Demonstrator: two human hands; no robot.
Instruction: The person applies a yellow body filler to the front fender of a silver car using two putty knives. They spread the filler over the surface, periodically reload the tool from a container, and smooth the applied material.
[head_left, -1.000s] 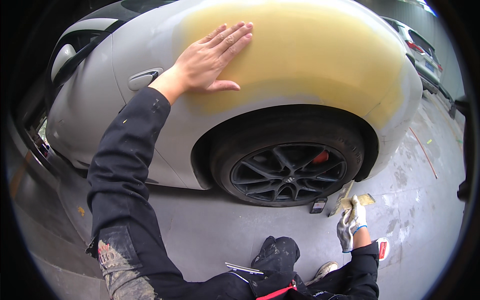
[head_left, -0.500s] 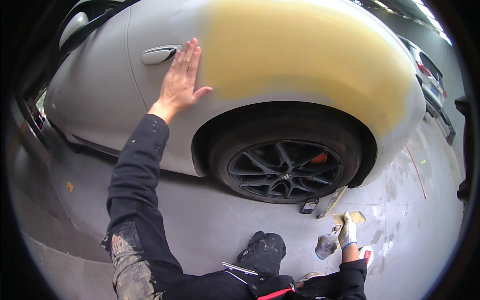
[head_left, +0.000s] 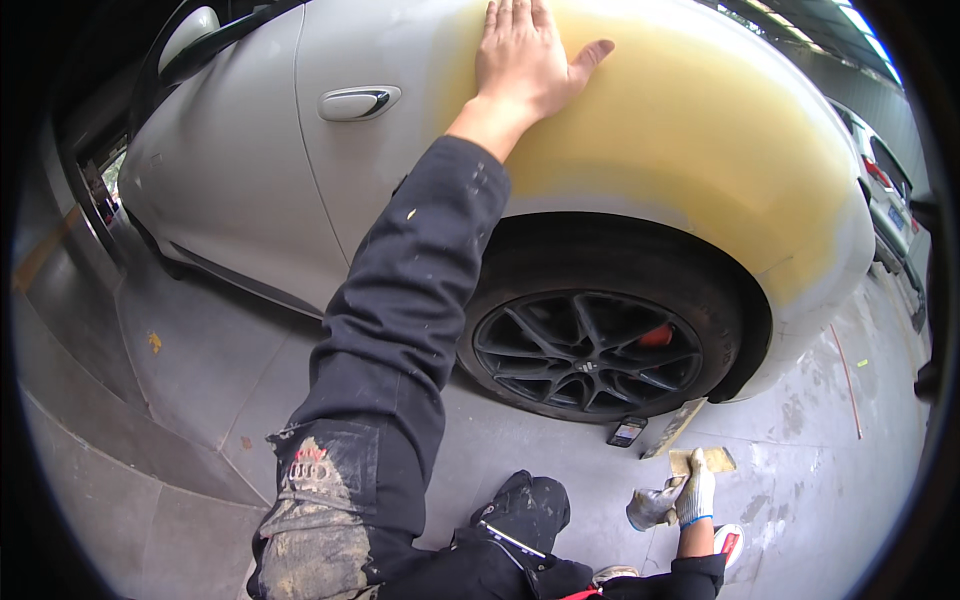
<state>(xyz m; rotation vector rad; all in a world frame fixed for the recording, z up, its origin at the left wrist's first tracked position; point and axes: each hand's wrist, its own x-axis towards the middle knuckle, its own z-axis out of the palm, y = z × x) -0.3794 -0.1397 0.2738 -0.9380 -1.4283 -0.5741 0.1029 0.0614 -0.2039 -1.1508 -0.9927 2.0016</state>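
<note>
My bare left hand (head_left: 525, 65) lies flat, fingers stretched, on the upper left part of a yellow filler patch (head_left: 690, 130) on a white car's rear fender. My right hand (head_left: 697, 500), in a white knit glove with a blue cuff, is low at the right, above the floor. It is closed on a flat, tan block (head_left: 718, 461) that looks like a sanding block. A loose, dirty grey glove (head_left: 652, 506) is also held there, hanging to the left. Fingers under the block are hidden.
Below the patch is the car's black wheel (head_left: 588, 366). A phone-like black device (head_left: 627, 432) and a long tan board (head_left: 674, 428) are by the tyre. The door handle (head_left: 358, 104) is left of my arm. Another car (head_left: 885, 190) stands behind at right.
My left hand has slid right and up, from beside the door handle onto the yellow patch. The view has shifted slightly. My right hand still holds the block and loose glove.
</note>
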